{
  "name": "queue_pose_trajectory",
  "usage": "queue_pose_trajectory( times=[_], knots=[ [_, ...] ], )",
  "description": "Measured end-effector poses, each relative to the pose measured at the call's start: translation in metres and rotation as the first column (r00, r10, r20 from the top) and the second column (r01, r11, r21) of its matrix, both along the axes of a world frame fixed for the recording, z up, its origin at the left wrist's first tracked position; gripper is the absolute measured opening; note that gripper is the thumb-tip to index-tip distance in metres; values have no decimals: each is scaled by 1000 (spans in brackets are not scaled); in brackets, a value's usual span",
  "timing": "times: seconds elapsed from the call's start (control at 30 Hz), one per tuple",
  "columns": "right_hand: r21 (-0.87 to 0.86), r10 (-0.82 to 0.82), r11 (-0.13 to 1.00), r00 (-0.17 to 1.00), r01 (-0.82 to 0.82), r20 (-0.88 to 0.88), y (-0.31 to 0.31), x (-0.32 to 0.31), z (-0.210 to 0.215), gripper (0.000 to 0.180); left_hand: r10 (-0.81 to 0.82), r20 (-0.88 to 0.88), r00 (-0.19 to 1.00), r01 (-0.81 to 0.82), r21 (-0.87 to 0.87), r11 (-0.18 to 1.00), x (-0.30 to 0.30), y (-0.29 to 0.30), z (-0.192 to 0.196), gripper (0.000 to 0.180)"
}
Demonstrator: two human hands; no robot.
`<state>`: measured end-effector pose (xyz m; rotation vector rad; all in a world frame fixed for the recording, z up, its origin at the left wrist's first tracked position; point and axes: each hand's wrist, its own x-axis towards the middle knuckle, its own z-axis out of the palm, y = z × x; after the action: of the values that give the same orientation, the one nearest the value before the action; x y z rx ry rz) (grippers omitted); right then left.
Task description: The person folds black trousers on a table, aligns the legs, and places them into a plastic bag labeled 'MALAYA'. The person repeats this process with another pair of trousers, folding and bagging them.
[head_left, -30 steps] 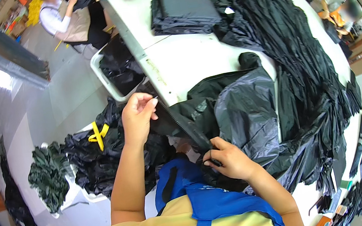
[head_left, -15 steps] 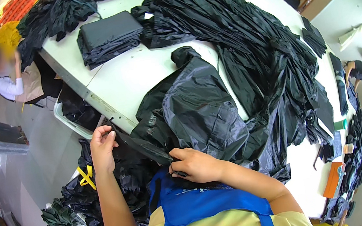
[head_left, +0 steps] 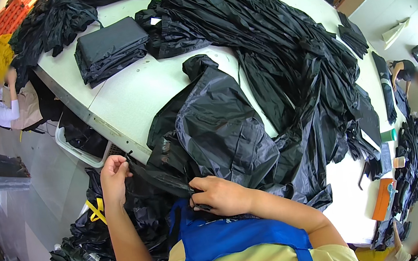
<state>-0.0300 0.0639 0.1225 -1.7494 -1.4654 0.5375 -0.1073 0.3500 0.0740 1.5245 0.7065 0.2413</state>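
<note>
Heaped black fabric covers much of a pale tabletop (head_left: 123,97) in a busy workroom, beside a folded dark stack (head_left: 110,48). At the near edge, a glossy black garment (head_left: 219,129) is draped, its edge strip stretched taut between two hands: the left hand (head_left: 114,174) pinched shut on one end, the right hand (head_left: 218,195) closed on the other. Judged thin, light, limp and slippery, it is best gripped along seams.
</note>
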Motion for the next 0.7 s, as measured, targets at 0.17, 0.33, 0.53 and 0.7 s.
queue_pose_trajectory(
  times=[0.17,0.33,0.53,0.7],
  knots=[
    [-82,13,997,999,-17,-49,-4,2,4,15,36,194,980,-118,435,893,10,-1,20,7],
    [-126,-29,992,963,-5,-267,-28,30,18,14,-190,317,929,-127,756,643,42,-34,86,5],
    [8,-521,783,663,622,-538,-75,82,95,15,-635,341,693,-28,893,449,67,-101,120,16],
    [-118,-540,828,721,549,-435,-45,61,106,28,-680,386,624,82,832,549,73,-132,121,17]
  ],
)
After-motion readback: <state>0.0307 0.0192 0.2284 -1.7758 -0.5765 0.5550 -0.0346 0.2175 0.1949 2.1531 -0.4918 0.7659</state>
